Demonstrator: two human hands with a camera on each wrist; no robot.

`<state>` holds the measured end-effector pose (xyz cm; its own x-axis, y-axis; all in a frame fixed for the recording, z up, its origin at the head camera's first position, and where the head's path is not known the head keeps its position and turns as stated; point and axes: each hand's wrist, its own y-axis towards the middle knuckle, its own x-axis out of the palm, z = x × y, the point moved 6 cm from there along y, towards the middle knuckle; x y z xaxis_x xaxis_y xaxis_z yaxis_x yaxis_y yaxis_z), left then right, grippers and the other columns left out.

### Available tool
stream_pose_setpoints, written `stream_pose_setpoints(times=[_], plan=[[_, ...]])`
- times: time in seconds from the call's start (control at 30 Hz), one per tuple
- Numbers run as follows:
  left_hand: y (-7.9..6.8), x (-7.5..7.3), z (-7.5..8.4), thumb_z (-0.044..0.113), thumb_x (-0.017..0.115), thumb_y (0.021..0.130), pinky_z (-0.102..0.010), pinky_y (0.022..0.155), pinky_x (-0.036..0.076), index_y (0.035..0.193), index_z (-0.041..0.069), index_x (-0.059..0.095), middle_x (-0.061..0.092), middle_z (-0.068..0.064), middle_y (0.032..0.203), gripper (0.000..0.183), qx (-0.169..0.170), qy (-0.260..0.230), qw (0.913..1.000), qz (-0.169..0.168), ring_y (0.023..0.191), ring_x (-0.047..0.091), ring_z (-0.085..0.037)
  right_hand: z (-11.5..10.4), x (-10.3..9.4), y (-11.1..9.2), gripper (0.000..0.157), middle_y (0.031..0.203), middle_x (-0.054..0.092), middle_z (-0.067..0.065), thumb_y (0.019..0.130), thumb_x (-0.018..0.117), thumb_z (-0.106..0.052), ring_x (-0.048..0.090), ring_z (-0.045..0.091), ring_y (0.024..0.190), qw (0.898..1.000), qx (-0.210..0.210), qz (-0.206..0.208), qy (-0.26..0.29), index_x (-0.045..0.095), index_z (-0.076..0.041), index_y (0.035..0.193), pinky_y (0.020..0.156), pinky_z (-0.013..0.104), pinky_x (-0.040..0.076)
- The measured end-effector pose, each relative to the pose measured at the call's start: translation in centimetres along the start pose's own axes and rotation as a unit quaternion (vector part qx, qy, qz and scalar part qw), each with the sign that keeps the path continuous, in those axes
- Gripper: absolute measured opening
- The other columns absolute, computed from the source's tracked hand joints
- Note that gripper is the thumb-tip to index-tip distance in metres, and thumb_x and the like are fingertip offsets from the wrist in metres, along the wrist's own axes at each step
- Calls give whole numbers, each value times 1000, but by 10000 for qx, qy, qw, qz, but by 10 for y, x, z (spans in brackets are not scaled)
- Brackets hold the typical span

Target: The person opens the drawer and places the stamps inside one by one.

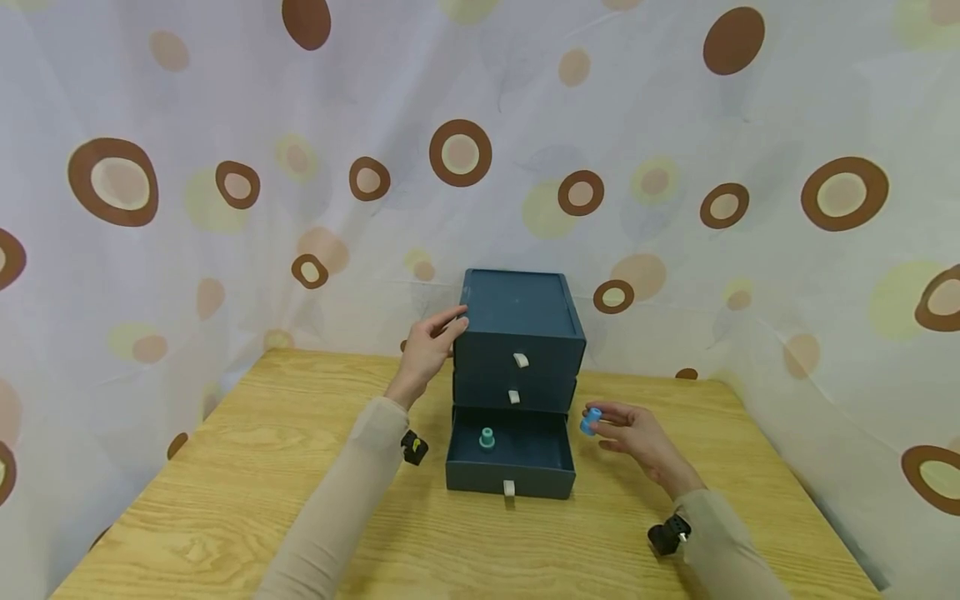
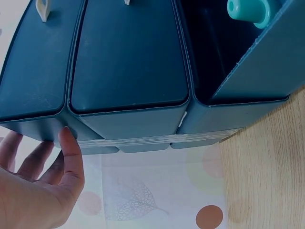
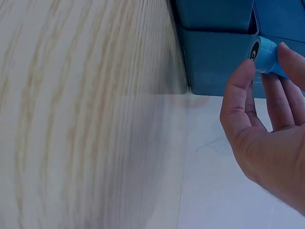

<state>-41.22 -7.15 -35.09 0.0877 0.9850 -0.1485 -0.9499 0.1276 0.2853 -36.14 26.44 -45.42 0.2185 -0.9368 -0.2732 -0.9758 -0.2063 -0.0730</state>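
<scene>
A dark blue three-drawer cabinet (image 1: 517, 304) stands on the table, its bottom drawer (image 1: 510, 482) pulled out. Inside that drawer, a teal stepped piece (image 1: 487, 438) stands upright near the left side. My left hand (image 1: 428, 354) rests its fingertips on the cabinet's upper left side; in the left wrist view the thumb (image 2: 71, 155) presses the side wall. Just right of the open drawer, my right hand (image 1: 637, 437) pinches a blue stamp-like piece (image 1: 591, 420) between thumb and fingers. The right wrist view shows a dark round print on the flat end of this blue piece (image 3: 262, 55).
The wooden table (image 1: 247, 450) reaches back to a hanging curtain (image 1: 510, 100) printed with circles. Small white pull tabs, such as the top drawer's tab (image 1: 521, 360), stick out from the drawer fronts. Clear tape (image 2: 157, 139) runs along the cabinet's side.
</scene>
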Motion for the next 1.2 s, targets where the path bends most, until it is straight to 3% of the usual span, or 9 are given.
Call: stream_pose_setpoints(times=[0.3,0.53,0.8,1.0,1.2], plan=[[1,0,2,43,57,98,-50,101,48,139,30,56,48,1,149,43,12,-19,10000,-47,133,50,-22,-4,9,4,59,140,54,23,94,68,-26,65,18,111,9995,-195,-229,8,47,3,142,93,41,55],[1,2,5,36,54,101,-51,102,47,144,23,51,43,-3,153,45,-93,4,9998,-154,136,47,-25,-8,17,5,54,138,57,21,93,69,-27,65,19,110,9989,-324,-318,-69,54,-1,138,91,38,56],[-17,2,33,28,53,103,-51,101,47,145,13,50,43,-8,152,45,-90,30,9998,-174,135,47,-28,-17,30,7,52,133,62,16,91,71,-28,66,17,103,9979,-424,-455,-189,58,-4,135,86,35,55],[-19,2,34,30,53,103,-50,101,47,145,15,50,43,-7,153,45,-119,25,9998,-168,135,47,-27,-26,41,10,47,128,66,11,90,73,-27,66,16,100,9967,-508,-537,-328,62,-6,131,85,40,55],[-18,2,32,31,53,103,-50,100,47,145,16,50,43,-6,153,45,-151,31,9997,-202,136,47,-27,-33,51,14,44,124,68,13,91,71,-26,67,17,100,9931,-719,-703,-603,63,-6,129,83,33,56]])
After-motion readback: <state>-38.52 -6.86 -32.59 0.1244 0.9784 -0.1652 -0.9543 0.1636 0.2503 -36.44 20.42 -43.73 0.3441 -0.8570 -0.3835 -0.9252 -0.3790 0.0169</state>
